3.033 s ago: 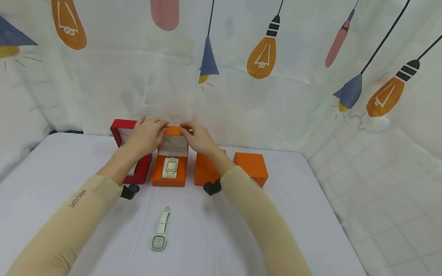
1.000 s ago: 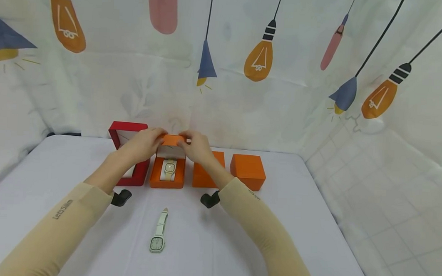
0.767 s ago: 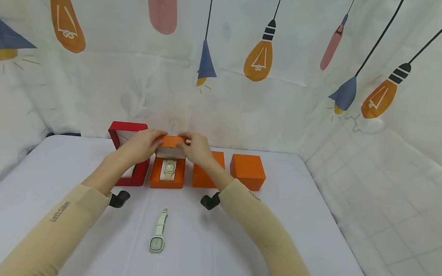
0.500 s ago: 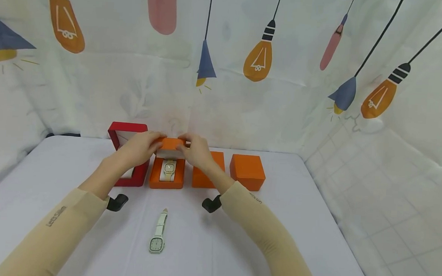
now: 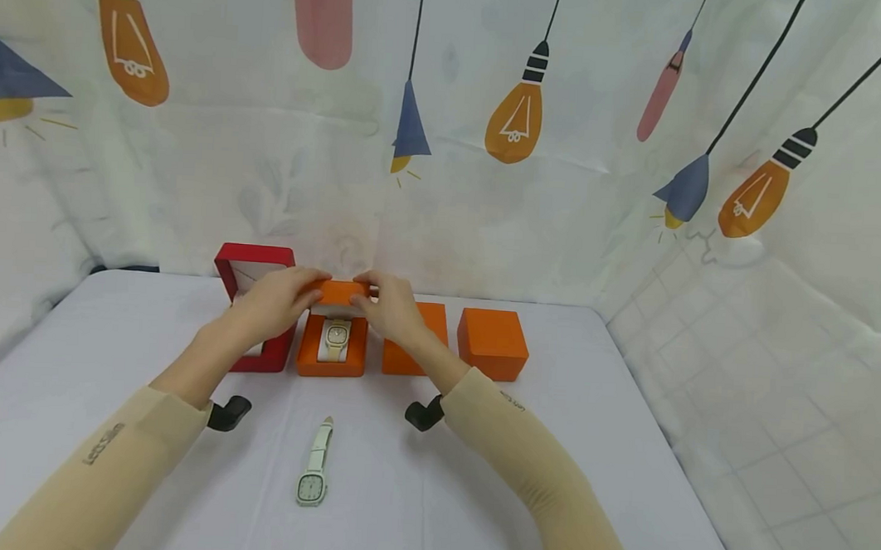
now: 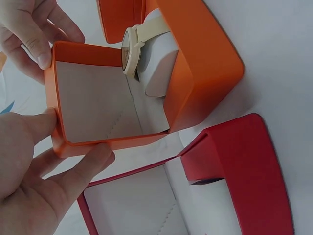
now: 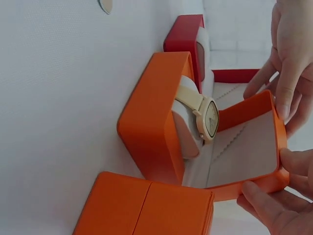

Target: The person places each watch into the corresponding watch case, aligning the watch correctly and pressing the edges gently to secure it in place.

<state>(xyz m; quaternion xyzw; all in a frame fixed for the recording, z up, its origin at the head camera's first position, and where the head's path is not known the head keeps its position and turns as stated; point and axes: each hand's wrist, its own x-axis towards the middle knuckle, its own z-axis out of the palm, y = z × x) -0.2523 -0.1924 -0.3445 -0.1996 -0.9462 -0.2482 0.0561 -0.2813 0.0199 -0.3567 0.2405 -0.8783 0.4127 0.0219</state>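
Note:
An orange watch box [image 5: 331, 369] stands at the back of the table with its lid [image 5: 341, 291] part way down. On a white cushion inside sits a cream watch [image 5: 338, 334]. My left hand [image 5: 278, 300] grips the lid's left corner, thumb in front and fingers on top and side; the left wrist view shows its fingers [image 6: 93, 161] along the lid's side. At the right corner my right hand [image 5: 392, 307] pinches the lid the same way. Nearer me, a pale green watch [image 5: 313, 486] lies flat on the white table, strap pointing away.
Left of the orange box, an open red watch box [image 5: 279, 351] stands partly behind my left arm. Two shut orange boxes are to the right: one box [image 5: 401, 354] partly behind my right arm, the other box [image 5: 493, 344] farther right. A printed curtain [image 5: 443, 225] hangs behind the table.
The orange box's lid has tilted forward and down from nearly upright, both hands moving down with it. The watches and other boxes have stayed in place.

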